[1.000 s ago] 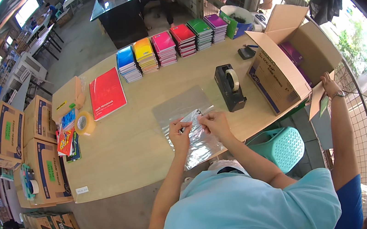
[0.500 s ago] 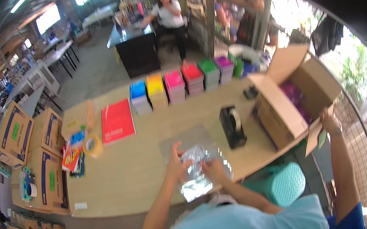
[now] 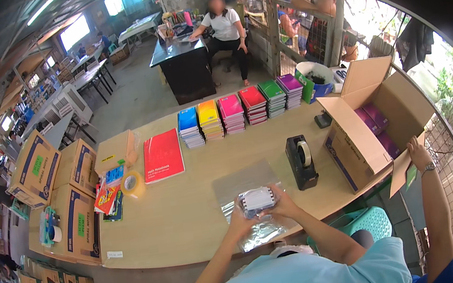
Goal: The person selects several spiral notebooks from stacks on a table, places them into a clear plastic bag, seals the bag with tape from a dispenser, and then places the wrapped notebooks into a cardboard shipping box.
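Between my left hand and my right hand is a small white stack of spiral notebooks, with dark marks along its short sides. Clear plastic seems wrapped around it. Both hands are closed on its sides, held over the near edge of the table. Under and beside them lie flat clear plastic bags, one shiny and crumpled near my body. A black tape dispenser with a roll of tape stands to the right of my right hand.
Colored notebook stacks line the table's far edge. A red notebook, a tape roll and cartons are at left. At right, a co-worker's hand holds the flap of an open carton. A green stool is below.
My hands were spread over shiny crumpled plastic; now they grip a small white notebook stack between them. The whole view has shifted slightly. The seated person has lowered a hand from the face.
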